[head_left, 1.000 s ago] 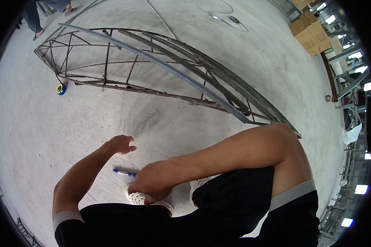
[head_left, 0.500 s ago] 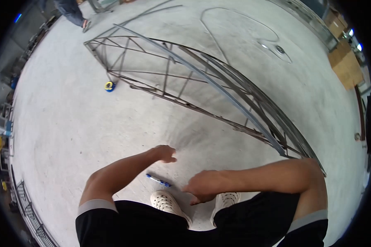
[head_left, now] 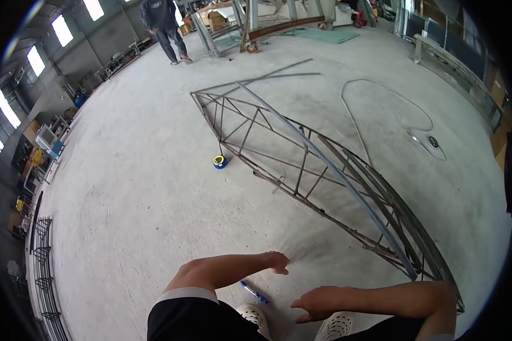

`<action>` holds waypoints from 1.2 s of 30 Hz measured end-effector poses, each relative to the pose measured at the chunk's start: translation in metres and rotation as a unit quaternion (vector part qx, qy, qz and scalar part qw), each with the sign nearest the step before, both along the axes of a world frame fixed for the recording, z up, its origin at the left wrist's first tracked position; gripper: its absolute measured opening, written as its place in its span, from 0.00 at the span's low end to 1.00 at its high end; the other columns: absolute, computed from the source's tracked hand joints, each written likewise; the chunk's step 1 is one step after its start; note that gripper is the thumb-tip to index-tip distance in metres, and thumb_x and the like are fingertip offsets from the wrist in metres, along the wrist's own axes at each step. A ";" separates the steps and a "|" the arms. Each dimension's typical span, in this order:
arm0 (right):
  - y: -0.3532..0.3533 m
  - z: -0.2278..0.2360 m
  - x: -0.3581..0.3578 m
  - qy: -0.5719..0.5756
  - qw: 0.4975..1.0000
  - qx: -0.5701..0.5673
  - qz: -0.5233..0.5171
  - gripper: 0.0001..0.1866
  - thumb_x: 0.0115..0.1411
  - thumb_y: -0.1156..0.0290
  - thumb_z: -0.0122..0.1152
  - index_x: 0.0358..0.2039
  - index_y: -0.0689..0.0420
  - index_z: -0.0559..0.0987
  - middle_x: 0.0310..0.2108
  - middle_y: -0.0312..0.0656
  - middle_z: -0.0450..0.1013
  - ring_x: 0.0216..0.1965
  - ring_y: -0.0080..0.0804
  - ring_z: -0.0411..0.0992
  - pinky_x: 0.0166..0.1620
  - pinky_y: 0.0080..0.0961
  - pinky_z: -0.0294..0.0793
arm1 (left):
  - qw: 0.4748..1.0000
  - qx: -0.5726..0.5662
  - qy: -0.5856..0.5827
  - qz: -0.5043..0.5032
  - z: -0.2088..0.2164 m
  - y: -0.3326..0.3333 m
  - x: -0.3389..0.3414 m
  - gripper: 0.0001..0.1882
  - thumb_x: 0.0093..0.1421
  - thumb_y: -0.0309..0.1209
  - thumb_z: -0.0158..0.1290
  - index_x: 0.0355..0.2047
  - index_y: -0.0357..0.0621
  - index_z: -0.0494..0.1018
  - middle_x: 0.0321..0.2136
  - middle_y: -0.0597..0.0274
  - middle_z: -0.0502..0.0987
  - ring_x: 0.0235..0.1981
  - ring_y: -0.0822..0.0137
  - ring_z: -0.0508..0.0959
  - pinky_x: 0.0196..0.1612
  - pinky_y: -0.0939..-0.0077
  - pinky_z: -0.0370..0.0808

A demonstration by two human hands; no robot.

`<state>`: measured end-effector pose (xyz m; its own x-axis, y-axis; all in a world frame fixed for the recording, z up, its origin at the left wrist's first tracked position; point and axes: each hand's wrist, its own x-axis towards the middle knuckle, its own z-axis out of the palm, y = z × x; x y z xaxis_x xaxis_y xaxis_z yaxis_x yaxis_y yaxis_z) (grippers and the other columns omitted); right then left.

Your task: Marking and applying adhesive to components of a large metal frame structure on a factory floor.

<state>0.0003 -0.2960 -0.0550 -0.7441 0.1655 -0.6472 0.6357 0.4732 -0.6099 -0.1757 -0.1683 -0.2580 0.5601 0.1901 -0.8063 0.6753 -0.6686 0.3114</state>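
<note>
Both arms reach forward over a pale concrete floor. My left hand [head_left: 277,263] hangs loosely, its fingers partly apart and nothing in it. Below it on the floor lies a blue-and-white marker pen [head_left: 254,291], touched by neither hand. My right hand [head_left: 320,302] hovers above my light perforated clogs [head_left: 337,327], thumb apart from the fingers and holding nothing. Ahead, a long curved metal truss [head_left: 301,150] of thin welded rods stretches from far left to near right. A grey bar [head_left: 335,167] lies lengthwise over it. Beside its far left corner sits a blue-and-yellow tape measure [head_left: 219,162].
Beyond the truss, a pale cable [head_left: 354,120] loops across the floor to a round dark object [head_left: 433,142]. Another person [head_left: 164,25] stands at the far left. Black lattice metalwork [head_left: 44,267] lies along the left side. A wheeled steel frame [head_left: 287,27] stands at the back.
My view has tilted up and swung left, so the truss, pen and hands sit lower and further right. Both hands keep much the same pose, still empty.
</note>
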 end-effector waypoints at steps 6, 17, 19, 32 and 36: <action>0.001 0.008 -0.003 0.006 1.000 -0.025 -0.003 0.36 0.65 0.40 0.48 0.65 0.52 0.63 0.47 0.56 0.75 0.50 0.54 0.72 0.53 0.44 0.71 | 1.000 -0.006 0.001 -0.023 -0.004 0.002 0.006 0.32 0.60 0.53 0.51 0.57 0.43 0.69 0.52 0.49 0.75 0.54 0.48 0.74 0.55 0.56 0.70; 0.001 0.006 -0.005 -0.006 1.000 -0.025 -0.002 0.37 0.64 0.39 0.48 0.65 0.52 0.64 0.50 0.56 0.74 0.52 0.53 0.72 0.54 0.44 0.70 | 1.000 0.001 -0.004 -0.013 -0.010 0.004 0.005 0.32 0.60 0.53 0.51 0.57 0.44 0.69 0.52 0.49 0.75 0.54 0.48 0.74 0.55 0.56 0.71; 0.001 0.004 -0.004 0.002 1.000 -0.018 -0.002 0.37 0.64 0.39 0.48 0.65 0.52 0.64 0.49 0.56 0.74 0.52 0.53 0.72 0.54 0.44 0.70 | 1.000 0.004 -0.007 -0.011 -0.008 0.002 0.004 0.32 0.60 0.53 0.51 0.57 0.45 0.69 0.51 0.49 0.76 0.54 0.48 0.74 0.55 0.56 0.71; 0.000 0.007 -0.004 -0.007 1.000 -0.013 -0.007 0.35 0.65 0.41 0.48 0.64 0.53 0.65 0.48 0.56 0.75 0.51 0.53 0.72 0.53 0.44 0.71 | 0.998 0.023 -0.061 0.002 -0.010 0.002 0.000 0.28 0.59 0.52 0.52 0.49 0.41 0.75 0.47 0.48 0.78 0.51 0.48 0.76 0.52 0.55 0.73; 0.002 0.011 -0.005 -0.002 1.000 -0.021 -0.021 0.33 0.65 0.45 0.50 0.62 0.55 0.67 0.47 0.56 0.75 0.51 0.54 0.73 0.53 0.46 0.71 | 0.998 0.018 -0.054 0.007 -0.008 0.002 0.000 0.28 0.59 0.52 0.52 0.49 0.41 0.75 0.47 0.48 0.78 0.51 0.48 0.76 0.52 0.55 0.73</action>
<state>-0.0049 -0.2940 -0.0443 -0.7344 0.1687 -0.6574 0.6568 0.4210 -0.6256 -0.1754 -0.1666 -0.2658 0.6401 0.2262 -0.7342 0.6487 -0.6712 0.3587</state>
